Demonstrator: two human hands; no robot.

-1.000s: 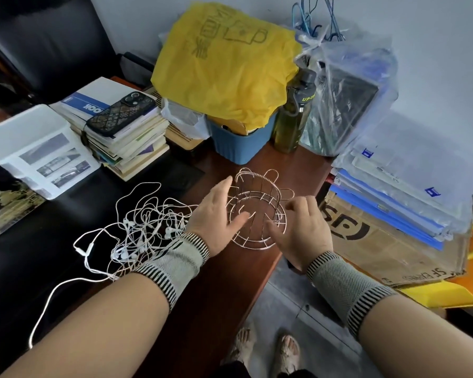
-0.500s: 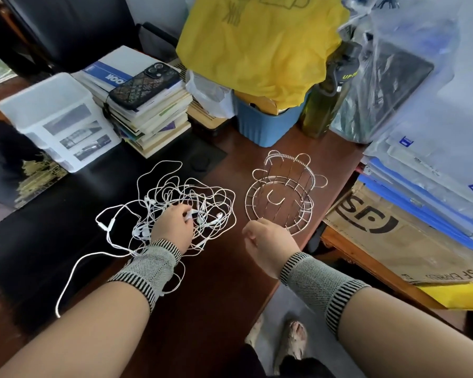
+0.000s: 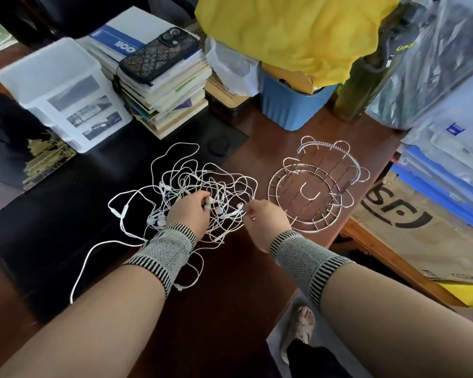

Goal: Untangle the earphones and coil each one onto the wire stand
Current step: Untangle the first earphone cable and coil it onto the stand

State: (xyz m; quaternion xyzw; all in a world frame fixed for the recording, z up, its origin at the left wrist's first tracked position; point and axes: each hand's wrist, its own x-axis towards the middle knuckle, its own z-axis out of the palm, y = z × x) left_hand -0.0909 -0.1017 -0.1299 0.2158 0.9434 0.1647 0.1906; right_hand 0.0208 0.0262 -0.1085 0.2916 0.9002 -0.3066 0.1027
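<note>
A tangle of white wired earphones (image 3: 180,184) lies on the dark desk, with loose cord trailing toward the near left. My left hand (image 3: 189,214) sits on the middle of the tangle, its fingers curled around cords and an earbud. My right hand (image 3: 265,218) pinches an earbud and its cord at the tangle's right edge. The round silver wire stand (image 3: 316,186) stands just right of the tangle, with nothing wound on it; my right hand is at its near left rim.
A stack of books (image 3: 161,85) with a phone (image 3: 159,51) on top and a clear plastic box (image 3: 58,88) stand behind the tangle. A blue bin (image 3: 290,105) under a yellow bag, a bottle (image 3: 358,85), and cardboard with folders (image 3: 421,214) crowd the back and right.
Both hands left the wire stand and moved left onto the tangle. The left hand took hold of cords first; the right hand then reached in and pinched an earbud.
</note>
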